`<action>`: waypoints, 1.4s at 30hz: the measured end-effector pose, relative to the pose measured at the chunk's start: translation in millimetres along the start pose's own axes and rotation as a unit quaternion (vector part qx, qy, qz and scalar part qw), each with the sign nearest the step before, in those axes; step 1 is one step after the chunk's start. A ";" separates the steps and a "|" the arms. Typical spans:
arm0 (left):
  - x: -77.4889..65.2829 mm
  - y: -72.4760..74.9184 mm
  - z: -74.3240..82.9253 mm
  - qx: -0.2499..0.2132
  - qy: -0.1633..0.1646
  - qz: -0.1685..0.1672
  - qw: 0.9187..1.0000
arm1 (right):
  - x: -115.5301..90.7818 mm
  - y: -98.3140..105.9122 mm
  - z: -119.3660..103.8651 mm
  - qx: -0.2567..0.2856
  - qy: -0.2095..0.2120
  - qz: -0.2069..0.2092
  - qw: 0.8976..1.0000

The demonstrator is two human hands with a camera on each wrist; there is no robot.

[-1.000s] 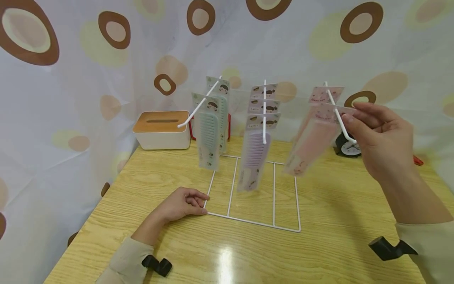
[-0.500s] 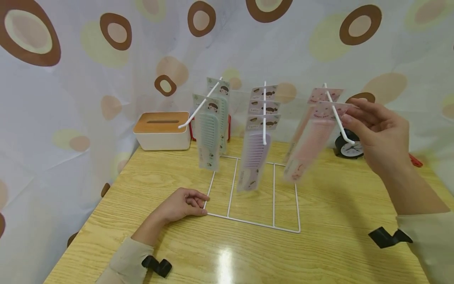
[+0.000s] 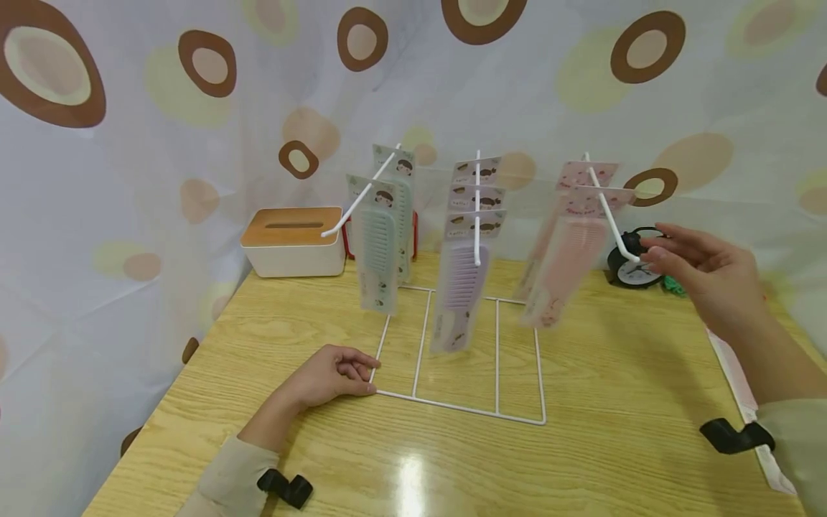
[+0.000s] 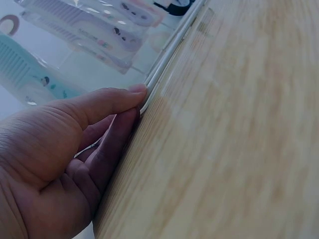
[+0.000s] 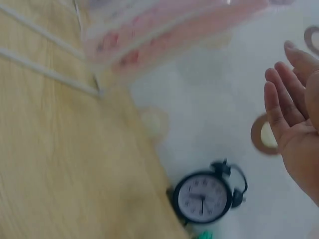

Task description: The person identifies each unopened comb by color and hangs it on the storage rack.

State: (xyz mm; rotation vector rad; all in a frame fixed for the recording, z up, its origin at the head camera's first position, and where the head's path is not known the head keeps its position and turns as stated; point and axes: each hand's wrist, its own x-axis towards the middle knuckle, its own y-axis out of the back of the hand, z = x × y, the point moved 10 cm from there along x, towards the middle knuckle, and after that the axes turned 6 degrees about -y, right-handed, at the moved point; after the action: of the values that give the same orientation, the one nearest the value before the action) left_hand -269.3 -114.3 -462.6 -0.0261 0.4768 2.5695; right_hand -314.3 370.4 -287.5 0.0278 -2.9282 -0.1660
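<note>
A white wire display rack (image 3: 455, 408) stands on the table, its three hooks pointing forward. My left hand (image 3: 339, 373) pinches the near left corner of its base; in the left wrist view the thumb and fingers meet at the wire. Packaged combs hang from the hooks: two green combs (image 3: 377, 240) on the left, three purple combs (image 3: 464, 276) in the middle, two pink combs (image 3: 571, 255) on the right. My right hand (image 3: 717, 276) is beside the right hook's tip, fingers extended and holding nothing. In the right wrist view the pink packs (image 5: 149, 45) hang apart from that hand.
Behind the rack at left stands a white tissue box (image 3: 293, 244) with a wooden lid. A black alarm clock (image 3: 636, 269) is at the back right, with something green (image 3: 674, 286) beside it. A pale pink-and-white strip (image 3: 736, 380) lies partly under the right forearm. A patterned curtain (image 3: 213, 165) hangs behind.
My right hand has let go of the front pink comb's card and drawn back to the right and down. The pink comb now hangs from the hook. The left hand keeps its place.
</note>
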 end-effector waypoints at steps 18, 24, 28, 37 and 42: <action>-3.2 1.6 -0.7 -0.005 -0.003 0.005 1.000 | -28.1 116.1 114.9 -0.284 -0.036 0.052 0.957; -1.8 2.4 -0.3 0.000 -0.003 0.005 1.000 | -36.2 150.0 146.8 -0.298 -0.062 0.079 0.949; -1.0 2.9 0.2 0.009 -0.009 0.005 1.000 | -42.6 163.4 164.8 -0.403 -0.103 0.080 0.906; -1.0 0.9 2.7 0.011 -0.014 -0.004 1.000 | -52.3 181.0 194.0 -0.476 -0.235 0.025 0.847; -1.3 1.5 3.3 0.011 -0.014 -0.002 1.000 | -49.9 176.2 193.7 -0.470 -0.229 0.020 0.853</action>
State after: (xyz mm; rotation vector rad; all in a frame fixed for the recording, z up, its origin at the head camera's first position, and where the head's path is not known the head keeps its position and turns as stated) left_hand -268.7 -115.1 -458.9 0.0171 0.4949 2.5559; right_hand -307.0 568.3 -466.0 -0.2521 -2.9021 -1.7687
